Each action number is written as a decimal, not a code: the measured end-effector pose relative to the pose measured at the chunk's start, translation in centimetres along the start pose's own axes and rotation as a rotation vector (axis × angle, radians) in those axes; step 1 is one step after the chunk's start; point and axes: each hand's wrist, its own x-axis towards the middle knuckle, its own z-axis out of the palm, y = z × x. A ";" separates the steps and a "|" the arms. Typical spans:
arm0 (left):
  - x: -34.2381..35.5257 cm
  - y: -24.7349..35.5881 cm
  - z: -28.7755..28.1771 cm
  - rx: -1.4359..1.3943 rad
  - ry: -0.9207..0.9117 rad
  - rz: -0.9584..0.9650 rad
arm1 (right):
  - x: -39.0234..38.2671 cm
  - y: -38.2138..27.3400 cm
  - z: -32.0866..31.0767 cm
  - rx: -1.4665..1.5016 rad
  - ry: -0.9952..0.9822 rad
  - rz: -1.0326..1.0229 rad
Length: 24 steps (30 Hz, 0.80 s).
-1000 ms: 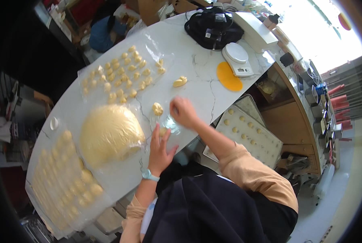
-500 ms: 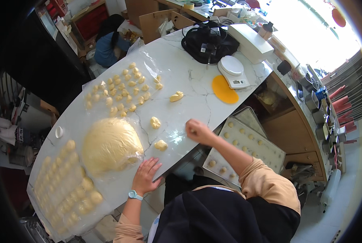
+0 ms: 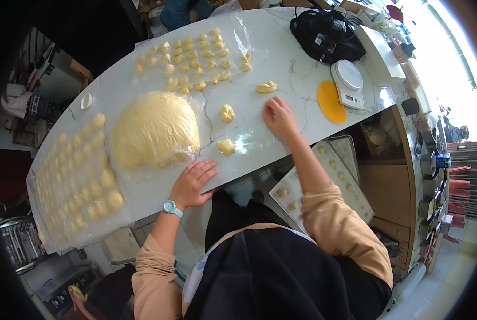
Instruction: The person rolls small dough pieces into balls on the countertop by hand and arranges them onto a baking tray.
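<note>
My left hand [image 3: 194, 180] lies open, palm down, near the marble counter's [image 3: 249, 37] front edge. My right hand [image 3: 278, 118] is farther right, fingers curled down at the surface; whatever they cover is hidden. Beside it are a dough piece [image 3: 227, 113] and a twisted piece [image 3: 266, 87]; another small piece [image 3: 226, 147] sits nearer my left hand. A large plastic-covered dough mass [image 3: 155, 128] lies at the left, with plastic-covered rows of dough balls [image 3: 99, 208] beyond it. Many small dough lumps [image 3: 195, 63] rest on plastic at the back.
A white scale [image 3: 348, 80], yellow disc [image 3: 330, 101], black bag [image 3: 324, 34] and white box [image 3: 380, 58] occupy the right. Trays with dough balls [image 3: 340, 173] sit below the counter. One person [image 3: 177, 12] is behind the counter; another person's hand [image 3: 77, 296] shows at lower left.
My left hand has left the small dough piece and lies flat at the edge. My right hand has moved rightward and back along the counter. The camera view has shifted.
</note>
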 end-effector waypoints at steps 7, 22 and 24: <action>0.2 -0.2 0.3 -0.002 -0.011 -0.006 | -2.7 -1.7 -0.4 0.278 -0.194 0.150; 0.6 -0.2 0.3 0.038 0.004 0.020 | -5.2 -2.6 -2.3 0.311 -0.105 0.328; 0.2 -0.5 0.8 0.038 0.033 0.023 | -6.2 -2.9 -4.2 0.393 -0.034 0.396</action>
